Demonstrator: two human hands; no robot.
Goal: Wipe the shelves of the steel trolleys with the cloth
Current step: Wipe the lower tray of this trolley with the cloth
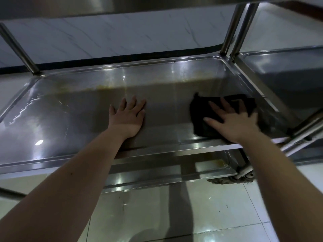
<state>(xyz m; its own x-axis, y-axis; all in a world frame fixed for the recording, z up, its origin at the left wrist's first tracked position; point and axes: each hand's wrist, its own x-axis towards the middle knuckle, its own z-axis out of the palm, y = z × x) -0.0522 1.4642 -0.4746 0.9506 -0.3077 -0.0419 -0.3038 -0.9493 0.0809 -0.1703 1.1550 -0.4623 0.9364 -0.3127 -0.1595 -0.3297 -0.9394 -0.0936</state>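
Two grips, left grip (128,117) and right grip (232,123), lie flat on one rimmed steel trolley shelf (70,123).
Nearest, a lower shelf (148,173) shows beneath. The left grip rests palm down on bare steel, fingers straight, holding nothing. The right grip, fingers spread, presses the one dark cloth (198,110) flat near the shelf's right end. Water streaks (26,110) lie at the left and a yellowish stain line (104,86) along the far side. A second trolley (288,72) stands just beside, to the right.

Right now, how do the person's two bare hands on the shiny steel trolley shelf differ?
The left hand lies flat on the bare steel trolley shelf, while the right hand presses a dark crumpled cloth. The left hand sits near the shelf's middle, the right hand near its right end. Both are spread open, palms down.
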